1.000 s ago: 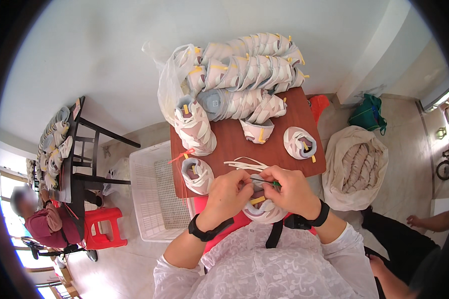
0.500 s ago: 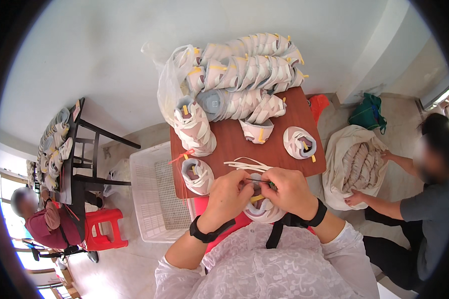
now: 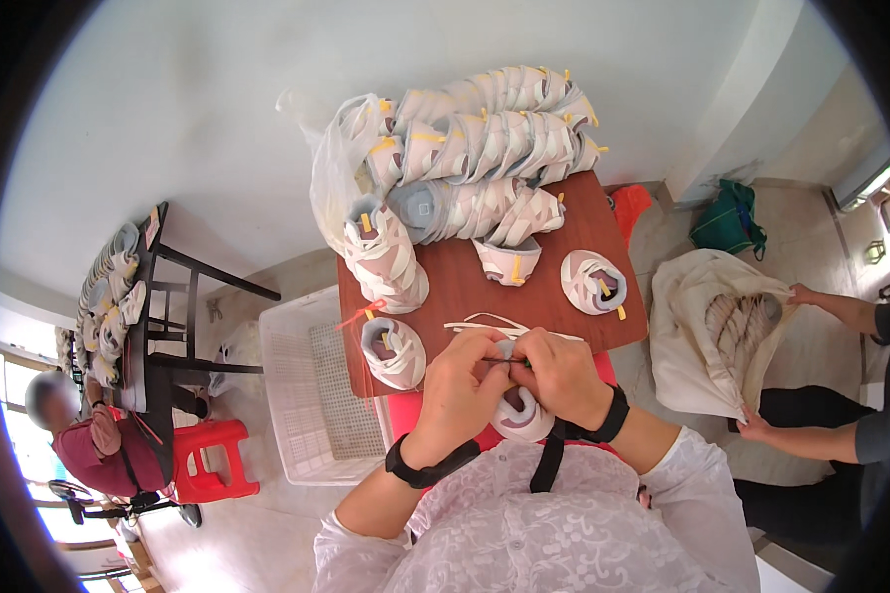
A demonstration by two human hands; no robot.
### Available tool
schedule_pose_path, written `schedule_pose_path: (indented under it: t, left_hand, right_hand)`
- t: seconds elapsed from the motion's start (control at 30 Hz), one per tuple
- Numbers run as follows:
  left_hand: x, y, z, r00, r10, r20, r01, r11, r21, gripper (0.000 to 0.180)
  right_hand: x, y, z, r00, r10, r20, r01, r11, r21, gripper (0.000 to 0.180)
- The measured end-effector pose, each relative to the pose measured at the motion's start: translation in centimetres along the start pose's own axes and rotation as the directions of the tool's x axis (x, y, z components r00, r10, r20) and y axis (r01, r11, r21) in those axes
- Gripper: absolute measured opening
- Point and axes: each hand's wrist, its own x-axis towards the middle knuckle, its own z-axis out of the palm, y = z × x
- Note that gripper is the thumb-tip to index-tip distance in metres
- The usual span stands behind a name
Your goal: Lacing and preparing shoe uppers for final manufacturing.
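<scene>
A pale pink and white shoe upper (image 3: 524,422) is close to my body, at the table's near edge, its opening facing me. Above it, my left hand (image 3: 459,387) is closed, thumb and fingertips pinched at the lacing area; what they grip is too small to make out. Opposite, my right hand (image 3: 568,378) pinches a thin dark tool with a green part, mostly hidden by the fingers. The two hands' fingertips nearly meet. White laces (image 3: 485,323) lie on the table just beyond the hands.
Stacked shoe uppers (image 3: 504,143) fill the far side of the brown table (image 3: 455,287). Single uppers stand nearer, one left (image 3: 394,353) and one right (image 3: 594,283). A white plastic crate (image 3: 302,445) is at left. At right, a co-worker's hands hold a white sack (image 3: 697,381) of uppers.
My hands have drawn closer together over the upper, still pinching. The co-worker's hands have moved onto the sack's rim, pulling its mouth rightward.
</scene>
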Motion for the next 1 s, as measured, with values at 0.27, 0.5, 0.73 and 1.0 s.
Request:
schedule_pose_path:
  t: [0.27, 0.5, 0.73, 1.0]
  left_hand:
    - [0.0, 0.9, -0.7, 0.981, -0.165, 0.104, 0.171, 0.984, -0.051, 0.027]
    - [0.2, -0.9, -1.2, 0.953, -0.266, 0.146, 0.302, 0.870, -0.390, 0.028]
    - [0.2, -1.0, -1.5, 0.940, -0.266, 0.215, 0.323, 0.897, -0.302, 0.022]
    - [0.3, -0.6, -1.6, 0.949, -0.243, 0.199, 0.291, 0.920, -0.262, 0.019]
  right_hand:
    - [-0.1, 0.0, 0.5, 0.989, 0.088, -0.120, -0.071, 0.988, 0.134, 0.020]
    - [1.1, 0.0, -2.9, 0.966, 0.184, 0.184, -0.248, 0.865, 0.437, 0.018]
    - [1.6, 0.2, -4.3, 0.913, 0.170, 0.372, -0.339, 0.823, 0.456, 0.022]
    - [1.2, -0.2, -3.6, 0.951, 0.159, 0.263, -0.250, 0.899, 0.360, 0.021]
